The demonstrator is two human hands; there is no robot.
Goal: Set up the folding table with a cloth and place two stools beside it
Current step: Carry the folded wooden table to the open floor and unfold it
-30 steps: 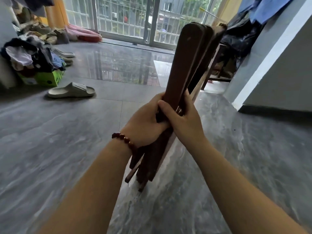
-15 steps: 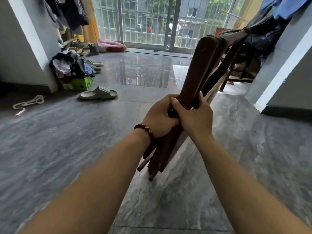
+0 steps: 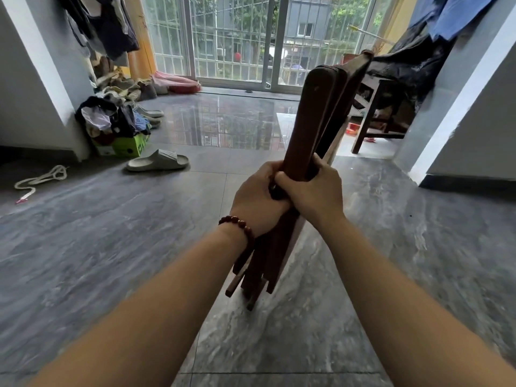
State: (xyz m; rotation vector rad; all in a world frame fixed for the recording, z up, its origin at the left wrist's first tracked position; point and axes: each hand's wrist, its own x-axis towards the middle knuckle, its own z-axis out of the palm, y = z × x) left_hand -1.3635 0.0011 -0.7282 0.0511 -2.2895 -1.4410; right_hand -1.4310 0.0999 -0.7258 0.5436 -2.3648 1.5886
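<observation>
A folded dark wooden folding table (image 3: 315, 127) is held at the centre of the view, tilted so its rounded top leans toward one o'clock and its leg ends hang toward six o'clock, apparently clear of the grey tiled floor (image 3: 111, 247). The left hand (image 3: 258, 202), with a bead bracelet (image 3: 240, 227) at the wrist, is closed tightly around the slats from nine o'clock; the right hand (image 3: 312, 191) is wrapped shut over the same bundle from three o'clock, the two grips touching.

The step in hand is judged to be carrying the folded piece to its place; unfolding has not begun, and neither cloth nor stools can be made out with certainty. Whether the wooden frame (image 3: 371, 113) at two o'clock is a stool cannot be told.

The next move is judged to call for the legs to be set on the floor, one grip released, and the frame spread open.

A green box (image 3: 131, 145) at ten o'clock, beside a slipper (image 3: 159, 160), carries printing, but no word can be read.
</observation>
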